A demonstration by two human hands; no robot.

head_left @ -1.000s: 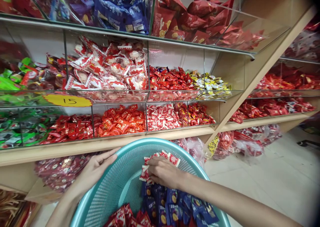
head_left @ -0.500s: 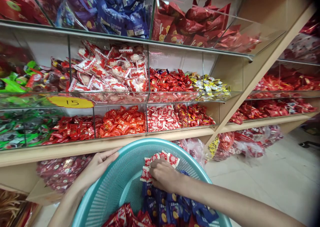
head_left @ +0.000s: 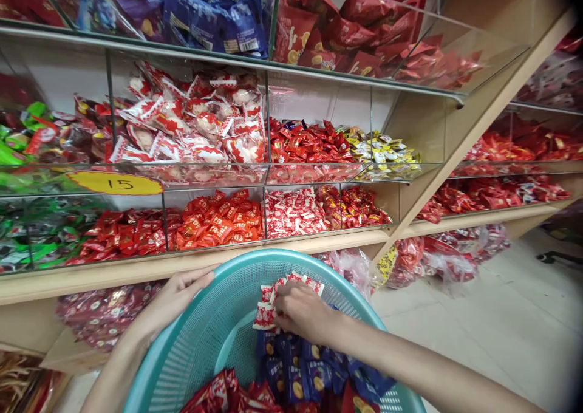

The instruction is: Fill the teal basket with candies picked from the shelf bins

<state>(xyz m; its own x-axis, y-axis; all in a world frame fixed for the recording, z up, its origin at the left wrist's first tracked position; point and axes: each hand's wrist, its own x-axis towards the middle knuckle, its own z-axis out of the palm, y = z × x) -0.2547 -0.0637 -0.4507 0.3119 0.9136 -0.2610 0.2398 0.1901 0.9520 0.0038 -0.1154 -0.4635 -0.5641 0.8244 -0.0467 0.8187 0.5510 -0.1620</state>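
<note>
A teal plastic basket (head_left: 182, 340) with perforated walls fills the lower middle of the view. My left hand (head_left: 186, 288) grips its left rim, thumb and fingers around the edge. Inside, my right hand (head_left: 303, 310) is closed, fingers curled down onto small red-and-white candy packets (head_left: 265, 316) against the far wall. The fingertips are hidden behind the hand. Below that hand lie several dark blue packets (head_left: 296, 376), partly covered by the right forearm. Shiny red packets (head_left: 223, 392) rest at the near side of the basket.
Glass-fronted shelves of wrapped candies stand ahead, with red-and-white packets (head_left: 294, 212) and orange-red packets (head_left: 223, 218) on the lowest tier. A yellow price tag (head_left: 116, 183) reads 15. Bagged goods (head_left: 449, 258) lie under the wooden shelf edge (head_left: 319, 243), beside the tiled floor (head_left: 478, 322).
The view has shifted slightly, so the shelves and basket sit a little differently. My left hand keeps its hold on the rim, and my right hand stays curled over the red-and-white packets.
</note>
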